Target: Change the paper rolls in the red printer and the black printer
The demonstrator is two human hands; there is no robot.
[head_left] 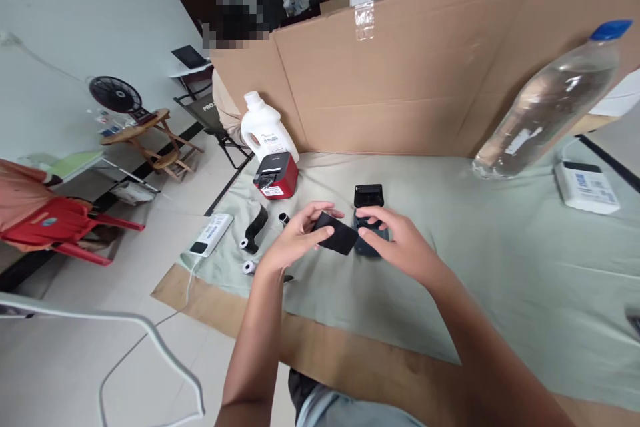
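My left hand [305,230] pinches a flat black rectangular piece [336,233] between its thumb and fingers, above the cloth. Close to the piece's right corner is my right hand [393,237], its thumb and fingers curved but apart. It reaches over a small dark device [369,248] whose black lid [369,195] stands open; whether the fingertips touch the device or the piece is unclear. Left of my left hand lie small rolls, one trailing a black strip [257,225], another with a white end [249,267], and a third dark roll [284,218].
A red and black box [277,177] stands before a white jug [269,127]. A large clear bottle [550,103] leans against the cardboard wall [385,87]. White boxes lie left [212,233] and right [586,185] on the green cloth [500,247]. A cable [187,287] runs off the left edge.
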